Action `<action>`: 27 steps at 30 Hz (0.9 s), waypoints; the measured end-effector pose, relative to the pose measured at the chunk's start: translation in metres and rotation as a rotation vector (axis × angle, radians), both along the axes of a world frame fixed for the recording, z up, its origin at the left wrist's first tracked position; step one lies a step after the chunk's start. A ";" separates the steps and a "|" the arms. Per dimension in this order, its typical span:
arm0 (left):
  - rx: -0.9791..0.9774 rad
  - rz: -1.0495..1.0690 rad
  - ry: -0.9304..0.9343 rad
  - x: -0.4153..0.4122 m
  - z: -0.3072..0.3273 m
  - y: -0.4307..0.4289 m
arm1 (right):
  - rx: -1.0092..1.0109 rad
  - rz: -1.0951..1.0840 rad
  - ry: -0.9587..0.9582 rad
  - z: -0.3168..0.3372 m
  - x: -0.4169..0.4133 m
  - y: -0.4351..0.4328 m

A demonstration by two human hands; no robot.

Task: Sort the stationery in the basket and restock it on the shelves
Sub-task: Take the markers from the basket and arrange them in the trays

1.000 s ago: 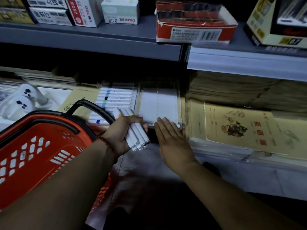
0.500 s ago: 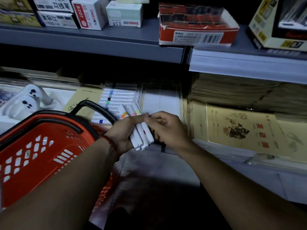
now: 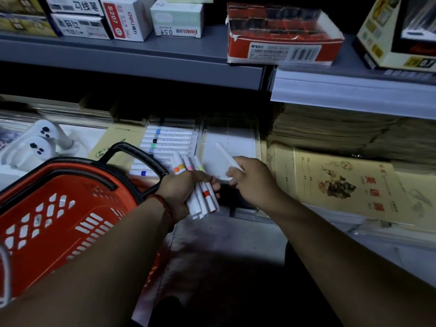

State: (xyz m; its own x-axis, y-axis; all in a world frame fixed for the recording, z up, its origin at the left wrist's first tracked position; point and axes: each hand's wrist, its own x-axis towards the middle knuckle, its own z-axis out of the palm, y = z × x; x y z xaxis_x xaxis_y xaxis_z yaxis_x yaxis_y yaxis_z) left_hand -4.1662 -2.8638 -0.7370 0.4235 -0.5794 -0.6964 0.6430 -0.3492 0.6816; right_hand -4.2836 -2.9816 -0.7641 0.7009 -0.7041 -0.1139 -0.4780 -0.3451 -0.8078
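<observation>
Step in hand (my judgement): lay the single marker (image 3: 226, 155) into the clear tray (image 3: 236, 138) at frame centre. Best set parallel to the filled marker row (image 3: 168, 140) just left of it.

Pose:
- The right hand (image 3: 253, 182) has its fingers pinching that marker's lower end, tip aimed up-left over the tray.
- The left hand (image 3: 180, 193) has its fingers curled round the marker bundle (image 3: 205, 199), beside the red basket (image 3: 59, 208) at lower left.

White colour-banded markers (image 3: 207, 199) sit bundled in the left hand (image 3: 181, 192) beside the red basket (image 3: 70, 182), while the right hand (image 3: 250, 180) pinches one tilted white marker (image 3: 225, 153) over a clear shelf tray (image 3: 231, 138).
</observation>
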 end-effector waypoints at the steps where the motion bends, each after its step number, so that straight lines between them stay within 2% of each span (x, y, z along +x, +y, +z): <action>1: 0.006 -0.033 0.009 -0.003 0.001 0.000 | -0.181 0.086 0.091 -0.004 -0.001 -0.005; 3: 0.022 -0.065 0.014 -0.006 0.000 -0.001 | -0.393 0.209 0.201 -0.013 -0.003 -0.013; 5: 0.027 -0.066 0.025 -0.006 -0.001 -0.004 | -0.494 0.235 0.194 -0.015 -0.003 -0.014; 8: 0.003 -0.067 0.057 -0.004 -0.005 -0.006 | -0.593 0.188 0.179 -0.021 -0.002 -0.013; 12: -0.032 -0.067 0.094 -0.002 -0.007 -0.010 | -0.710 0.129 0.284 -0.027 -0.002 -0.011; 16: -0.053 -0.033 0.120 0.002 -0.012 -0.012 | -0.820 0.158 0.237 -0.041 -0.015 0.003; 24: -0.046 0.000 0.134 0.002 -0.014 -0.013 | -0.712 0.290 0.334 -0.050 -0.028 0.012; 27: -0.062 0.017 0.144 0.001 -0.009 -0.012 | -0.517 0.125 0.147 -0.031 -0.019 0.013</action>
State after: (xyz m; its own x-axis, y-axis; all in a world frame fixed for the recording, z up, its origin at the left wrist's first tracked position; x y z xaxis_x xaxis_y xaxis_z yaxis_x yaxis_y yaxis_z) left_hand -4.1650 -2.8758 -0.7463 0.3320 -0.6164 -0.7141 0.7414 -0.2975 0.6015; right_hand -4.3026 -2.9688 -0.7951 0.7853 -0.6070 0.1218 -0.5031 -0.7404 -0.4457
